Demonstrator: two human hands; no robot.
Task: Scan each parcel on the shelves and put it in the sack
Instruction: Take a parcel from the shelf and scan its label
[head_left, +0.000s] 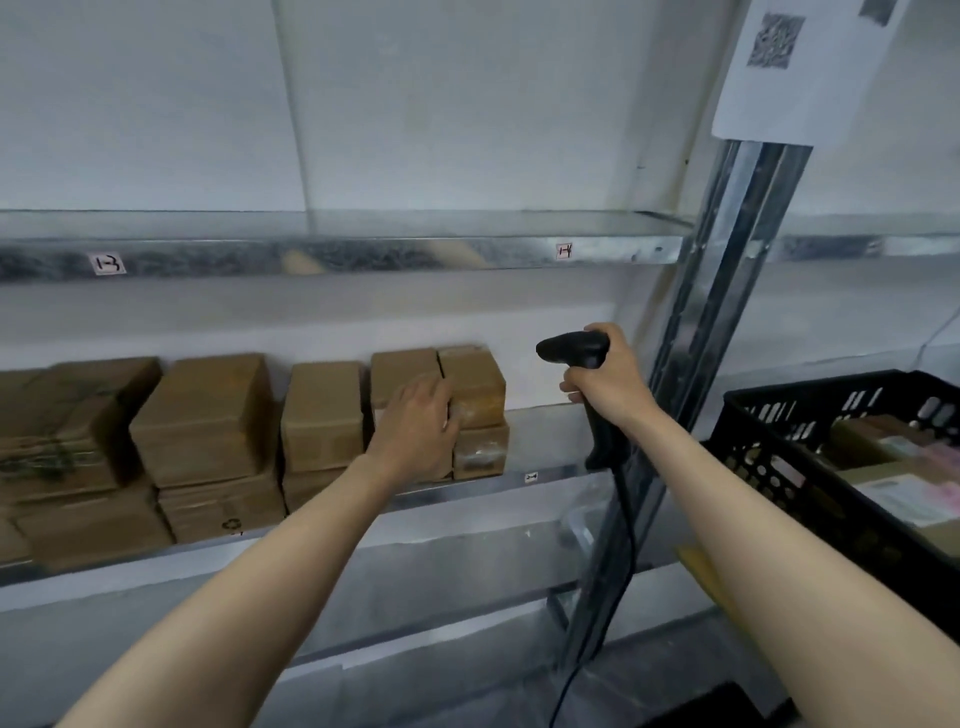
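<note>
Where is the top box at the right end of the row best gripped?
Probably by its top and free right face, coming from the front-right. The box sits on a smaller box, its left face tight against a neighbour, while only shelf shows to its right. The left hand is at its front-left corner.

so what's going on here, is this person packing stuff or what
A person is working along a metal shelf of brown cardboard parcels. The right-hand grip holds a black corded scanner, its head pointing left toward the boxes. The left-hand grip reaches out, fingers laid on the end parcels, none lifted yet. A black crate holding parcels stands to the right; no sack is in view.
</note>
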